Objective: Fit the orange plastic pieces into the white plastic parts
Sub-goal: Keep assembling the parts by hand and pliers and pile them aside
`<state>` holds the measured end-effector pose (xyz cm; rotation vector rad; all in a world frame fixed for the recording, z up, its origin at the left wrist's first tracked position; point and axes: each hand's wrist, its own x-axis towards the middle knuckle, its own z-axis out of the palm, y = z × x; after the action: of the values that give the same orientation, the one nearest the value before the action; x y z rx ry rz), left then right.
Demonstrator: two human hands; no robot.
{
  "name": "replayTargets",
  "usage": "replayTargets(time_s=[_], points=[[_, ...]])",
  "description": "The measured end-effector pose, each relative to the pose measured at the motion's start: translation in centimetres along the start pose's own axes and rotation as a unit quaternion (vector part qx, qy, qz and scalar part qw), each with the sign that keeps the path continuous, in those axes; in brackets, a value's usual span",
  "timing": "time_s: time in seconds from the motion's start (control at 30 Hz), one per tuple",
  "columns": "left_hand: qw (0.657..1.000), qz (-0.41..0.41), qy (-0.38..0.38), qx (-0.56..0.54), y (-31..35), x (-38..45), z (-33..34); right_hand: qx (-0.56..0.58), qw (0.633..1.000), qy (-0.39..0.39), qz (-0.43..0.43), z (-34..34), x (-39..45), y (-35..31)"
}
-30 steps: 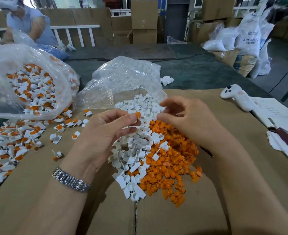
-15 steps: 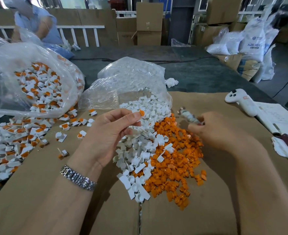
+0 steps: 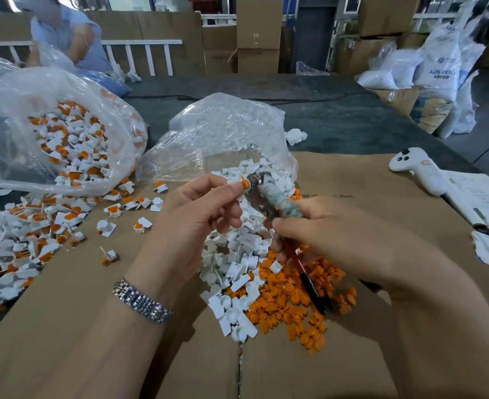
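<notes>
My left hand [image 3: 191,223] pinches a white plastic part with an orange piece [image 3: 243,184] seated in it, held above the pile. My right hand [image 3: 332,234] grips a metal hand tool [image 3: 272,197] with a wrapped shaft and a red and black handle; its tip touches the orange piece. Below my hands lie a heap of loose white parts [image 3: 237,254] and a heap of loose orange pieces [image 3: 292,298] on the cardboard [image 3: 338,180].
A clear bag of white parts [image 3: 223,133] lies behind the heap. A big clear bag [image 3: 50,133] and a spill of fitted pieces [image 3: 21,237] sit at left. A white controller [image 3: 416,168] and papers [image 3: 482,197] are at right. A person sits at back left.
My right hand left the part, picked up the metal tool from the right, and brought its tip against the orange piece held by my left hand.
</notes>
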<state>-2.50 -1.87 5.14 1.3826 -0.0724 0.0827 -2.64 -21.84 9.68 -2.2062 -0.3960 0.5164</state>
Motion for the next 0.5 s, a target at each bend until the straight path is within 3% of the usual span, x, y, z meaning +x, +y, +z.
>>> replayTargets(time_s=[0.5], points=[[0.999, 0.004, 0.03, 0.016, -0.58, 0.22, -0.15, -0.018, 1.0, 0.001, -0.003, 0.86, -0.02, -0.56]])
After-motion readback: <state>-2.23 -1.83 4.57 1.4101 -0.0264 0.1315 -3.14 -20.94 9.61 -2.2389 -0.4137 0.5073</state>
